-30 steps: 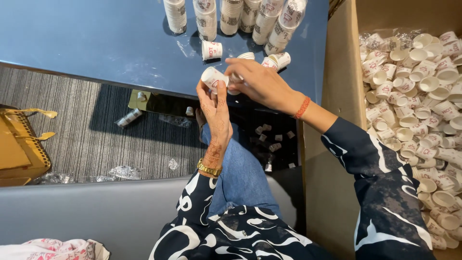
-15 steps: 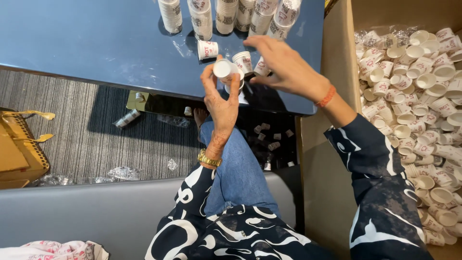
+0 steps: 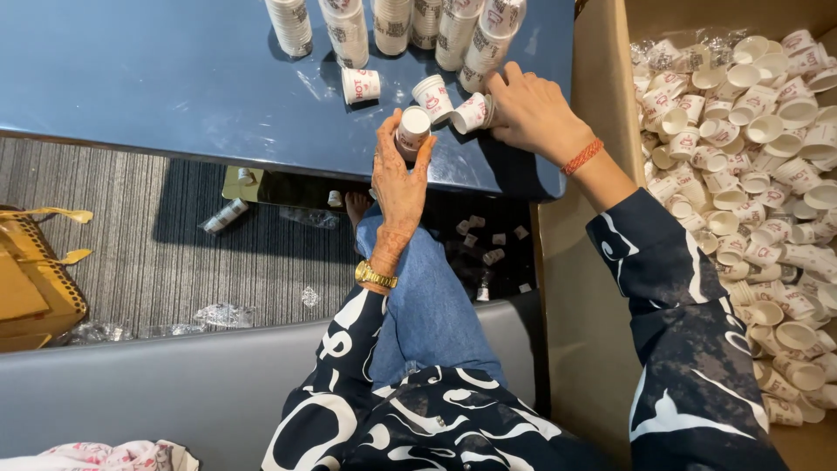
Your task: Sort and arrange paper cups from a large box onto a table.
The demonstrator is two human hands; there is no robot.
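Head view. Half a second ago the right hand (image 3: 532, 112) hovered over the loose cups near the tabletop's near edge; now it has reached farther toward 12 o'clock and lies flat on the tabletop (image 3: 157, 78), its fingers (image 3: 499, 87) curled round a tipped paper cup (image 3: 471, 113). The left hand (image 3: 399, 179) has stayed upright at the near edge, fingers closed round a small stack of cups (image 3: 412, 129), mouth end up, which sits a little lower in the picture than before.

The paper cups are white with red print. Two more lie loose: one cup on its side (image 3: 360, 85) at 10 o'clock from the left hand, and another tilted cup (image 3: 433, 96) just beside the one the right hand grips. Along the far edge, at 12 o'clock, stand tall stacked columns of cups (image 3: 349, 30), close together. At 3 o'clock an open cardboard box (image 3: 584, 262) stands against the tabletop, heaped with loose cups of the same kind (image 3: 750, 174).

The blue tabletop is bare toward 9 and 10 o'clock, with wide room there. Its near edge runs just under the left hand; its right corner meets the box wall. Below lie a striped carpet (image 3: 131, 235) with scattered wrappers and fallen cups, and a tan bag (image 3: 30, 279) at 8 o'clock.
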